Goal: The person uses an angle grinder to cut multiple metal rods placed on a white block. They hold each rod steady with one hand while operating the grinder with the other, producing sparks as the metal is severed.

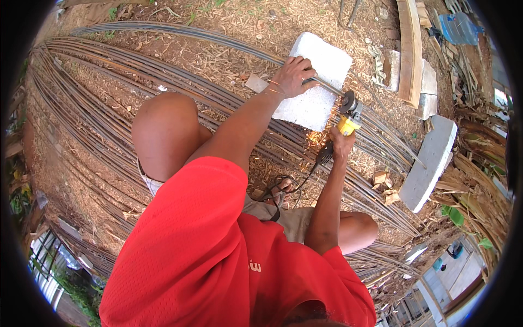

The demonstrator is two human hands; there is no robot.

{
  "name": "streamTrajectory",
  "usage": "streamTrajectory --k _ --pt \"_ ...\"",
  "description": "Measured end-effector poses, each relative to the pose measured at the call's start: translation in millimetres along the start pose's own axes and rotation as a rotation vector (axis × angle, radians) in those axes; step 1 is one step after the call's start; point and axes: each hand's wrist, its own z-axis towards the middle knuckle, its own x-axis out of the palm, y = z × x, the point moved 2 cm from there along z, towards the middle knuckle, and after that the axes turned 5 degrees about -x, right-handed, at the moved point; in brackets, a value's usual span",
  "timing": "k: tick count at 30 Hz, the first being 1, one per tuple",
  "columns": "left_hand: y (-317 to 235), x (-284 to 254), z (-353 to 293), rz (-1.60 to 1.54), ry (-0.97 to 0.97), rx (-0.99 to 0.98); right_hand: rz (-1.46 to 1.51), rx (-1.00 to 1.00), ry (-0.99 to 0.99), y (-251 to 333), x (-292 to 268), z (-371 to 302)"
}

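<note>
My left hand [294, 77] is closed around long steel bars [239, 44] where they cross a pale block [321, 57]. Held in my right hand [342, 144] is a yellow angle grinder [348, 125]. Its dark disc [348, 102] meets the bars just right of the block. Orange sparks [317, 139] spray down toward the ground beside the block's lower right edge. A black power cord [308, 180] trails from the grinder toward my foot [281, 191]. The far ends of the gripped bars cannot be told from the others.
Many rusty bars [147, 62] fan across the leaf-strewn ground under and around me. A grey slab [430, 163] lies at the right near the bar ends. Beyond it are dry banana leaves [479, 180]. A wooden plank [409, 52] and concrete blocks [427, 82] lie at the upper right.
</note>
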Motion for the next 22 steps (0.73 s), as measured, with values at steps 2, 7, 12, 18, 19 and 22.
streamTrajectory --k 2,7,12,18,19,22 --pt "-1.3 -0.6 -0.5 0.023 -0.032 0.013 -0.053 -0.086 -0.036 -1.4 3.1 0.9" --pt "-1.8 -0.7 0.3 0.020 -0.061 0.024 0.085 0.007 0.026 -9.9 1.2 1.5" --pt "-1.0 1.3 0.3 0.044 -0.010 -0.002 0.049 0.027 0.005 -12.2 -0.5 -1.9" --pt "-1.7 0.4 -0.1 0.035 -0.001 -0.010 0.149 0.038 0.007 -12.9 2.0 -3.8" --pt "-2.3 0.3 -0.8 0.030 -0.016 -0.001 0.148 0.031 0.013 -12.7 1.6 -4.7" --pt "-1.8 -0.5 -0.2 0.050 -0.002 -0.001 0.087 0.025 0.019 -11.0 2.0 -3.5"
